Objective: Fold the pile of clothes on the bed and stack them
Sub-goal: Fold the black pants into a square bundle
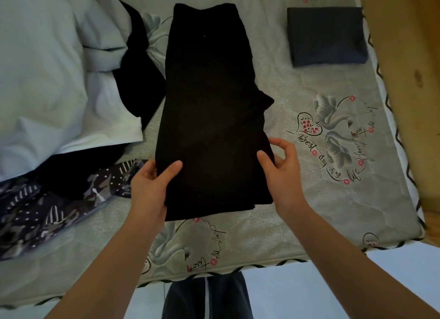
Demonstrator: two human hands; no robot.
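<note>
A black garment (209, 109), folded into a long narrow strip, lies lengthwise on the patterned mattress (309, 211). My left hand (152, 187) grips its near left edge, thumb on top and fingers underneath. My right hand (283, 171) pinches the near right edge between thumb and fingers. A folded dark blue garment (326, 35) lies flat at the far right of the bed. The unfolded pile sits on the left: a pale blue cloth (47, 75), a black piece (138, 64) and a dark patterned cloth (47, 214).
A wooden bed frame (409, 99) runs along the right side. The mattress edge (238, 268) is near me, with my legs in dark trousers (207, 297) and pale floor below it.
</note>
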